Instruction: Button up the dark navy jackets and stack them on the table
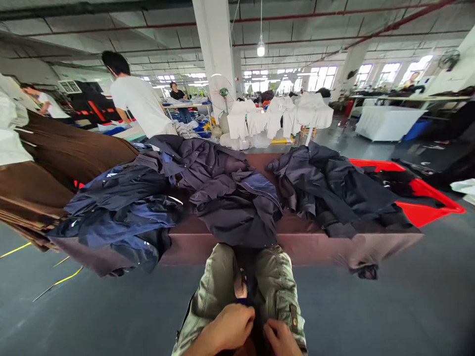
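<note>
Both of my hands are low at the bottom edge, over my lap in olive-green trousers. My left hand has its fingers curled round a small dark blue thing I cannot make out. My right hand is beside it, fingers bent and pinched against the dark cloth between my knees. Ahead of my knees a dark jacket hangs over the front edge of a maroon-covered table.
Navy jackets are heaped on the table's left and dark ones on its right. Brown fabric is stacked far left; a red bin stands at right. A person in a white shirt works behind the table.
</note>
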Tool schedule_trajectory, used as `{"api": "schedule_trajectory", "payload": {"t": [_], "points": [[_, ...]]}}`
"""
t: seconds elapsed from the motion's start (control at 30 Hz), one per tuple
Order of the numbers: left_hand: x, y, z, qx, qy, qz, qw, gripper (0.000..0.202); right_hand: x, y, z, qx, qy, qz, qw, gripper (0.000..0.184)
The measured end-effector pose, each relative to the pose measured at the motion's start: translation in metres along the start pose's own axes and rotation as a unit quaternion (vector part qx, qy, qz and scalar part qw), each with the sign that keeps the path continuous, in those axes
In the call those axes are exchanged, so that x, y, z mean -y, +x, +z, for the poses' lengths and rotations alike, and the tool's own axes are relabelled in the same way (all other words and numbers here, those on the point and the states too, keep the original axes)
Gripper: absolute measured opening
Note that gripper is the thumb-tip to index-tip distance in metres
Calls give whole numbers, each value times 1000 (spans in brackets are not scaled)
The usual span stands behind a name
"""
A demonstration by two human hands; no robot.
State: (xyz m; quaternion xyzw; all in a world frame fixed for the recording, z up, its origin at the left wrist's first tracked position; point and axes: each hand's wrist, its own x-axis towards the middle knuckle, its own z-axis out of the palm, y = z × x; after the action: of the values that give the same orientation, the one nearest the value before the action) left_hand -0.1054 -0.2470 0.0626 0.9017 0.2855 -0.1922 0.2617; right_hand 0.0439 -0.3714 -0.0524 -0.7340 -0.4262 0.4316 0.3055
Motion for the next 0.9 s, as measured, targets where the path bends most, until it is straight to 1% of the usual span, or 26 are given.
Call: {"api": "schedule_trajectory", "payload": {"t": [0.07,0.13,0.23,0.27,0.3,0.33,0.37,0.43,0.47,0.5,0.57,0.6,0.67,0.73,0.83,0.87,0.9], "points": [[-14,2,1,-3,-3,45,999,28,-6,-11,2,-3,8,-23,1000,33],[-20,4,3,-6,-22,74,997,29,-6,-22,0,-15,12,-37,999,34],[-16,13,6,-7,-92,120,988,28,1,-40,-6,-18,-4,-41,999,35],[-11,19,5,-17,-125,133,983,28,3,-45,-9,-17,-11,-45,999,35],[-5,28,2,-40,-162,140,976,27,6,-49,-10,-15,-18,-50,998,34],[2,39,-2,-82,-202,130,967,26,8,-52,-12,-14,-24,-54,998,33],[10,52,-9,-141,-240,105,955,25,10,-54,-14,-13,-30,-55,998,32],[26,81,-27,-268,-295,28,916,24,14,-53,-16,-16,-39,-55,998,30],[33,97,-37,-316,-313,-13,896,25,16,-51,-17,-20,-41,-53,998,29],[39,113,-46,-347,-325,-49,879,26,18,-48,-17,-22,-43,-51,998,28],[48,141,-59,-368,-341,-95,860,31,24,-44,-19,-25,-45,-53,997,28],[50,152,-62,-370,-352,-114,852,33,27,-43,-19,-25,-46,-56,997,28],[51,167,-62,-370,-371,-144,839,37,33,-43,-19,-25,-50,-63,996,29],[50,173,-58,-375,-382,-153,831,34,36,-44,-20,-17,-52,-73,996,29],[45,171,-56,-381,-393,-126,827,13,34,-38,-26,16,-5,-66,998,27],[43,169,-57,-379,-400,-110,827,12,32,-33,-29,22,26,-59,998,26],[40,165,-58,-373,-411,-90,827,16,30,-27,-34,18,67,-51,996,26]]}}
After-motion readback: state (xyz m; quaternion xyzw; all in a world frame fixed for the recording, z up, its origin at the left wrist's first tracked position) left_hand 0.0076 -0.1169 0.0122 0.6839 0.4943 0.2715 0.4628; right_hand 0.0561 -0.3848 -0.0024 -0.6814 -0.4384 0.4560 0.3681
